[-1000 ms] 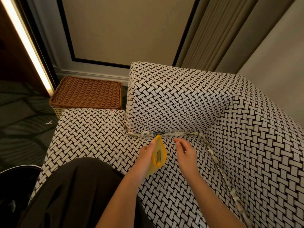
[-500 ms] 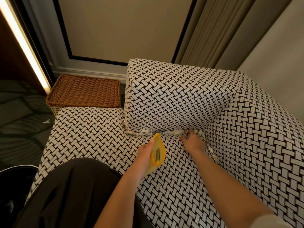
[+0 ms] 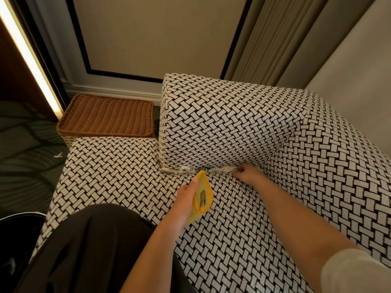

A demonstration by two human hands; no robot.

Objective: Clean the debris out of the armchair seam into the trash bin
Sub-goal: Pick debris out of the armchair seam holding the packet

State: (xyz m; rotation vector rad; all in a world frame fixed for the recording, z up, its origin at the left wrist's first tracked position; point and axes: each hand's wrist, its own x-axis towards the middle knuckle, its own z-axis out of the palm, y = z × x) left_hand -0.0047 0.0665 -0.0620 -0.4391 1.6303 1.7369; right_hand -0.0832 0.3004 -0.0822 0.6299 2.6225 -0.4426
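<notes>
Left hand [image 3: 186,199] gripping yellow plastic scoop [image 3: 204,193], tip pointing at seam of black-and-white basket-weave fabric armchair [image 3: 232,127]. Right hand [image 3: 248,173] just beside, fingers curling into seam corner, touching white shredded paper debris [image 3: 184,170]; grip unclear. Debris lining seam ahead of both hands. Open seat cushion lying under both forearms. Black round trash bin [image 3: 19,240] sitting well left of left hand, beyond seat edge.
</notes>
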